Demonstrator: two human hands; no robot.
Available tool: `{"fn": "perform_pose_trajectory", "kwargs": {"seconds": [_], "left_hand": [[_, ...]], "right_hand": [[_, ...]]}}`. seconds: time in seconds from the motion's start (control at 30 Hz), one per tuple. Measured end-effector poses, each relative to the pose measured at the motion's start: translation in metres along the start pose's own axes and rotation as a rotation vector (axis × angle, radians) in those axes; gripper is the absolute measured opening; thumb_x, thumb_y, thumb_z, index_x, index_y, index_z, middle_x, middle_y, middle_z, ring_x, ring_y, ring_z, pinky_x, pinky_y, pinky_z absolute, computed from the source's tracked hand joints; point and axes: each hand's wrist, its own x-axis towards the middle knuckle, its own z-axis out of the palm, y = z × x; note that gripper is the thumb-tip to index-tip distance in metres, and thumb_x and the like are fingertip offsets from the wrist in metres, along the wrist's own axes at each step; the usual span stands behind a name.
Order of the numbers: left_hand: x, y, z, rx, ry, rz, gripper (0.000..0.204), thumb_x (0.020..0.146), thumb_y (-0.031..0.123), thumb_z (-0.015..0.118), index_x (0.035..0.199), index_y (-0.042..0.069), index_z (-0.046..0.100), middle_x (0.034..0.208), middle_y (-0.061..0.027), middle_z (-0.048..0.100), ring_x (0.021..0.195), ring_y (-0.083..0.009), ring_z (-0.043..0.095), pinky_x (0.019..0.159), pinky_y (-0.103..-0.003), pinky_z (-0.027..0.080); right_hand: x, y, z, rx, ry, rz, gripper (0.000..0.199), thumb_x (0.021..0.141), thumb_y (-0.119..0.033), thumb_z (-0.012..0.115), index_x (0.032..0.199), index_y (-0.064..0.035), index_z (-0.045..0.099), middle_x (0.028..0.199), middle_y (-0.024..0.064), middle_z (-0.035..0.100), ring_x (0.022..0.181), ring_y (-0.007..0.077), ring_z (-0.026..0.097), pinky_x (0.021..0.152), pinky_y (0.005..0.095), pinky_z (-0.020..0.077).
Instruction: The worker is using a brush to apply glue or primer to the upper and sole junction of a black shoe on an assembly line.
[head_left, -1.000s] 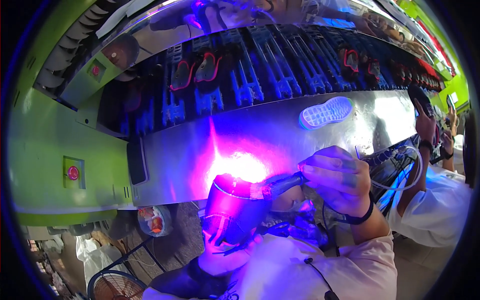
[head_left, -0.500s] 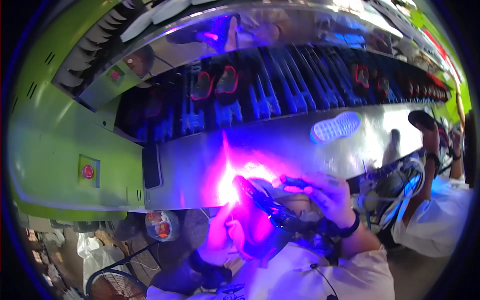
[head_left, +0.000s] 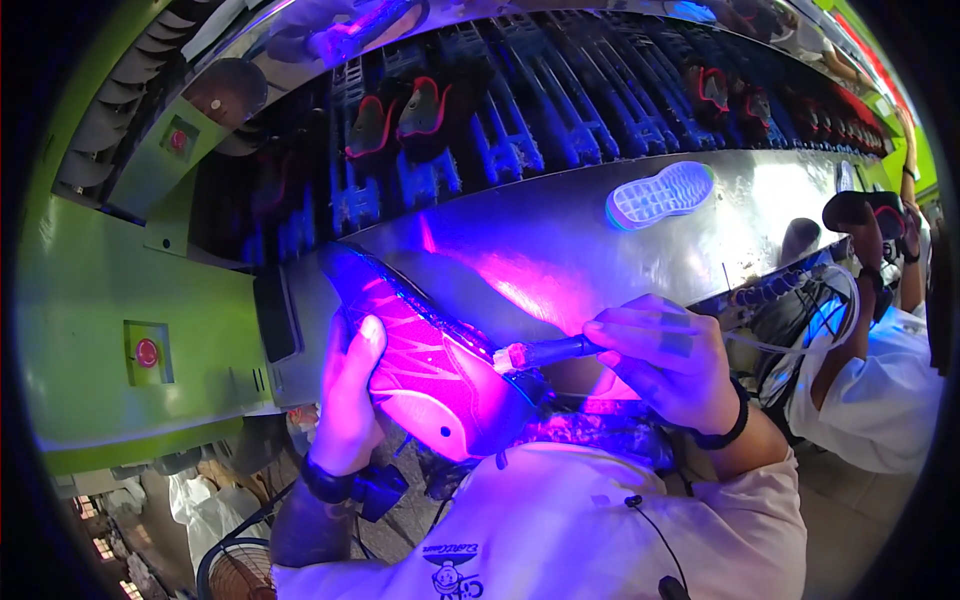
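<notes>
Bathed in pink and violet light, a shoe upper [head_left: 425, 345] with zigzag side lines lies tilted in my left hand [head_left: 350, 385], which is closed around it with the thumb on its side. Its dark, shiny bottom edge faces up and to the right. My right hand [head_left: 668, 365] grips a dark-handled brush [head_left: 555, 350]. The pale bristles touch or nearly touch the shoe's bottom edge near its right end. Beyond my hands, a white sole [head_left: 660, 195] with a grid pattern lies on the metal table [head_left: 740, 225].
Behind the table runs a rack of blue bars [head_left: 510, 145] carrying dark red-rimmed shoe pieces [head_left: 420, 108]. At left stands a green machine housing [head_left: 90, 300] with a red button [head_left: 148, 352]. A co-worker's hand at right holds a dark shoe [head_left: 848, 212]. A fan [head_left: 235, 572] sits low at left.
My left hand has turned the shoe so its side shows, and moved left. The brush has come from apart to the shoe's edge. The bright pink glare has faded, and the view has shifted.
</notes>
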Motion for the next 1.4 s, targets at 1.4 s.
{"fn": "perform_pose_trajectory", "kwargs": {"seconds": [1.4], "left_hand": [[0.379,-0.035,0.219,1.850,-0.124,0.419,0.086,0.087,0.065,0.066,0.147,0.006,0.053,0.129,-0.0272,0.067,0.120,-0.0435,0.064,0.103,-0.048,0.050]], "right_hand": [[-0.034,0.143,0.016,0.248,0.494,0.628,0.029,0.100,-0.009,0.066,0.127,0.0016,0.069,0.107,0.0145,0.074,0.091,0.0215,0.072,0.081,0.0340,0.0558]]}}
